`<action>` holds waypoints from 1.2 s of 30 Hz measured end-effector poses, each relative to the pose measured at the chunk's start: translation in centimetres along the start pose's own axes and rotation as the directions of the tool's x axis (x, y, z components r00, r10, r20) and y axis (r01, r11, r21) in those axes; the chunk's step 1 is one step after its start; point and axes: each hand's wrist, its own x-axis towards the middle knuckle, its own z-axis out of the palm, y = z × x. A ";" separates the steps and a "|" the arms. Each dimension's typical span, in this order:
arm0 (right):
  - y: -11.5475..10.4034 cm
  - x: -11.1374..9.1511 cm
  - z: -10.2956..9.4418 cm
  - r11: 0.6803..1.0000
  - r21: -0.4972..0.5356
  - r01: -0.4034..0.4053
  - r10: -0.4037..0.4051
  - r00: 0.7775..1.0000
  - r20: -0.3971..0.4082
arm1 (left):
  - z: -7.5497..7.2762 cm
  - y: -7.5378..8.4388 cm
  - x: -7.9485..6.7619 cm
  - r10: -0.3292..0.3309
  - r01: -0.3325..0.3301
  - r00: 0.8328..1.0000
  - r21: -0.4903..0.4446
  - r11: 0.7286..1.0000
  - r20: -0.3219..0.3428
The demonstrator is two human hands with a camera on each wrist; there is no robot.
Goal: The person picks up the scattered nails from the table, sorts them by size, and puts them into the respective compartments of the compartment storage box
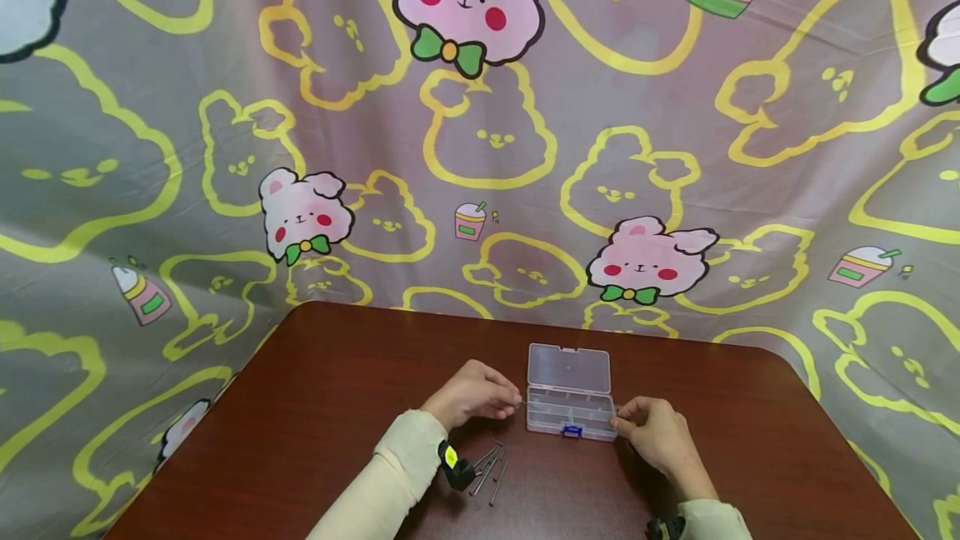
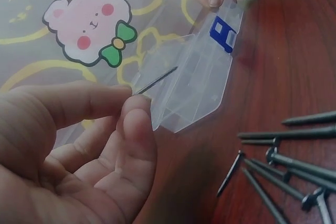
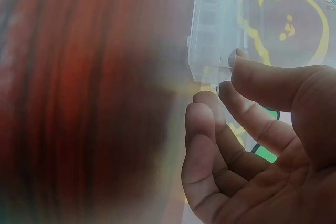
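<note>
Thumb and forefinger of my left hand [image 1: 476, 396] pinch a thin nail [image 2: 156, 81], its far end pointing over the clear plastic compartment box [image 1: 568, 369]. The box lies on the table with its lid raised at the back and a blue latch [image 1: 572, 432] on the front. At the box's right end, my right hand [image 1: 658, 433] grips the edge between thumb and forefinger, the other fingers curled below. Several loose nails [image 1: 491, 469] lie in a small heap by the left wrist; the left wrist view shows their heads [image 2: 271, 154] and shafts close up.
The dark reddish-brown table [image 1: 337, 390] runs back to a patterned cloth [image 1: 495, 165] hung behind and at both sides. Black wrist cameras [image 1: 456, 467] sit on both sleeves, the left one just beside the heap of nails.
</note>
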 end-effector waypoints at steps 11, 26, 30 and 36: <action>0.0 0.0 0.1 0.999 0.020 -0.029 0.029 0.999 0.013 | 1.6 0.2 0.3 0.014 -0.015 1.000 0.016 1.000 0.006; 0.0 -0.1 -0.1 1.000 -0.004 0.001 -0.001 1.000 0.002 | 3.8 0.3 0.9 0.053 -0.047 0.998 0.258 0.965 -0.016; 0.0 -0.1 -0.1 1.000 -0.005 0.011 -0.011 1.000 -0.001 | 3.9 0.7 0.8 0.068 -0.057 0.997 0.320 0.946 -0.025; -0.1 -0.1 -0.2 1.000 0.005 0.008 -0.008 1.000 -0.001 | 4.0 1.1 0.6 0.090 -0.070 0.995 0.371 0.926 -0.037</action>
